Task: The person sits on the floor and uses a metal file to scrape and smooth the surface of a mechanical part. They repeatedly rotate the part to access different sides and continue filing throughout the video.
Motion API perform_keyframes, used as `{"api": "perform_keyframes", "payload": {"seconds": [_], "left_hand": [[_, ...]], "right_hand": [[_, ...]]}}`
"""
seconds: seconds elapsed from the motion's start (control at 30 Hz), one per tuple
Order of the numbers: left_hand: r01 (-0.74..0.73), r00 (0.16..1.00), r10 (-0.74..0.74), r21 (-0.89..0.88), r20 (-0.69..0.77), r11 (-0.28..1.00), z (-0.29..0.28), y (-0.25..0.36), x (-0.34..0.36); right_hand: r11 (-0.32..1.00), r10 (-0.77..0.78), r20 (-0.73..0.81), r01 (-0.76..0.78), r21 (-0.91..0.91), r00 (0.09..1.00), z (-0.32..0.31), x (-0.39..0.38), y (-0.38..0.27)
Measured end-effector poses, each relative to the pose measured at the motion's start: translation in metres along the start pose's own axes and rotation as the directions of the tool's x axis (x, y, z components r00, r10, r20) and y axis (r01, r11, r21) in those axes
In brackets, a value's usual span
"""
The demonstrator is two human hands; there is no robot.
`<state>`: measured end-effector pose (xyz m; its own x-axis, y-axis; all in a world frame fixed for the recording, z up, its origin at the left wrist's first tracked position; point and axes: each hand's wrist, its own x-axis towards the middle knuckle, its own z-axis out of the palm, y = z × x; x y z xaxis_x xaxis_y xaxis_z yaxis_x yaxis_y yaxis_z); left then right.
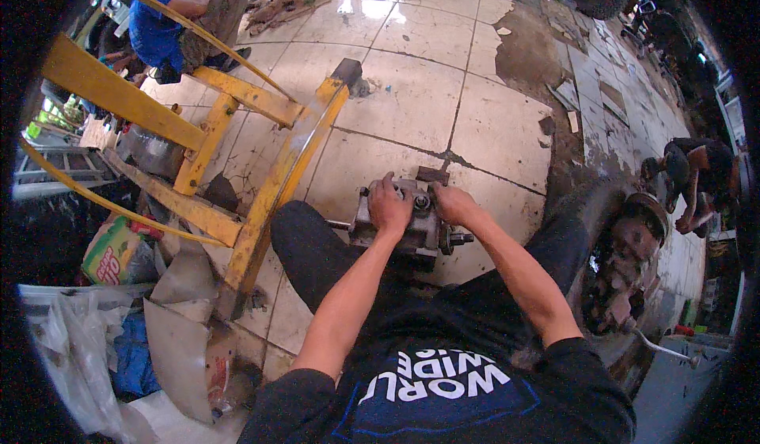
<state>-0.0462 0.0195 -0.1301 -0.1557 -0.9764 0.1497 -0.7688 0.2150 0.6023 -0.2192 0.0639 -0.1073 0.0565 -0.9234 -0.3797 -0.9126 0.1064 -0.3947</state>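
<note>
A grey metal gearbox-like housing [420, 240] sits on the tiled floor between my legs. A shaft end sticks out of its right side, and a thin rod points out to the left. My left hand [390, 209] lies over the top left of the housing, fingers bent onto it. At the upper right of the housing, beside a round fitting on top, my right hand [454, 205] has its fingers drawn together. What these fingers pinch, if anything, is hidden. A small dark block [433, 175] lies just beyond the housing, close to the right fingertips.
A yellow metal frame [261, 214] stands close on my left, with plastic bags and cardboard [178, 333] beside it. To my right is a greasy mechanical assembly [629, 246]. One person [158, 36] sits at far left, another [697, 175] at right. Broken tiles [566, 95] lie ahead.
</note>
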Motion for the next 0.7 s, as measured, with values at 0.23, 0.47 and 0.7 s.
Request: {"api": "perform_keyframes", "payload": {"seconds": [0.23,0.47,0.7], "left_hand": [[0.055,0.996,-0.054,-0.016,0.076,0.998,-0.001,0.0,0.003],[0.024,1.0,-0.024,-0.012,0.02,1.0,0.003,-0.003,0.004],[0.021,0.999,-0.021,-0.007,0.041,1.0,0.001,-0.004,0.003]], "right_hand": [[0.995,-0.045,0.05,0.049,-0.082,0.998,-0.025,-0.007,-0.014],[0.992,-0.007,0.03,0.003,0.124,1.0,-0.015,0.005,-0.003],[1.0,-0.012,-0.058,0.011,-0.024,0.998,-0.035,0.0,-0.006]]}}
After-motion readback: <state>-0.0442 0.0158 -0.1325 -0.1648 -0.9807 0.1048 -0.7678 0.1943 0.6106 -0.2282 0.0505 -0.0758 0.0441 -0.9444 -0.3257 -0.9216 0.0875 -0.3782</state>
